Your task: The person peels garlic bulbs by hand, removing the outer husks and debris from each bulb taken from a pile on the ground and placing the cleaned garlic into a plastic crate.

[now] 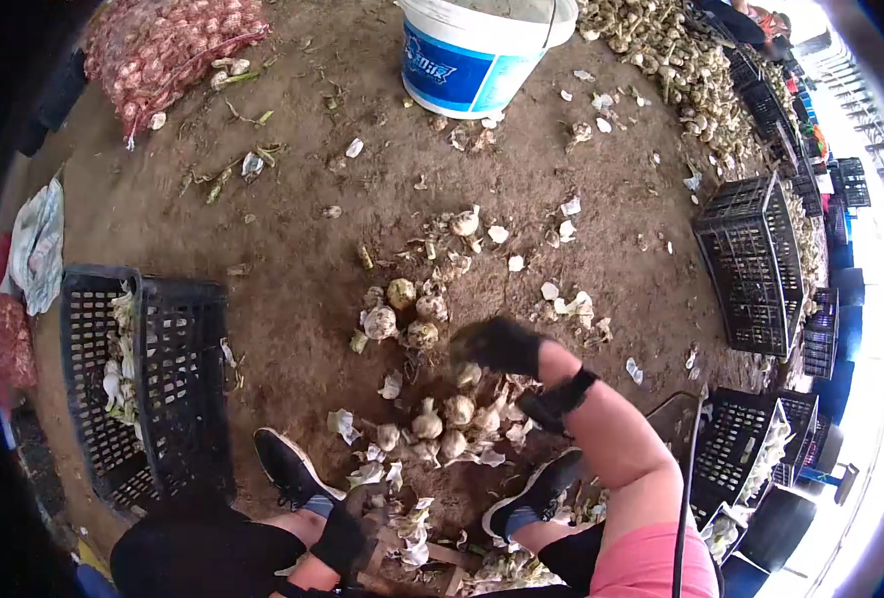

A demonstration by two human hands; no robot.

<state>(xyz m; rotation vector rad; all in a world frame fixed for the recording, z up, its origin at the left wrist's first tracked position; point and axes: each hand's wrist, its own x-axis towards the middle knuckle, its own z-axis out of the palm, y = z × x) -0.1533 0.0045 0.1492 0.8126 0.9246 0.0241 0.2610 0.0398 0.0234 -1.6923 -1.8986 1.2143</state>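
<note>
My right hand (pixel 497 349), in a black glove, reaches over the ground above a cluster of garlic bulbs (pixel 457 411); its fingers are blurred and I cannot make out whether they hold anything. To its left lies a smaller group of bulbs (pixel 380 322). My left hand (pixel 347 533), also gloved in black, is low in the view beside my left shoe, its fingers dark and partly hidden. Loose skins (pixel 415 548) and a wooden frame (pixel 387 573) are just right of it. A dark tool-like object (pixel 552 407) shows under my right wrist.
Black crates stand at the left (pixel 183 379), right (pixel 751 264) and lower right (pixel 731 439). A white and blue bucket (pixel 462 70) is at the top centre, a red net sack (pixel 168 55) at the upper left, and a garlic heap (pixel 661 60) at the upper right.
</note>
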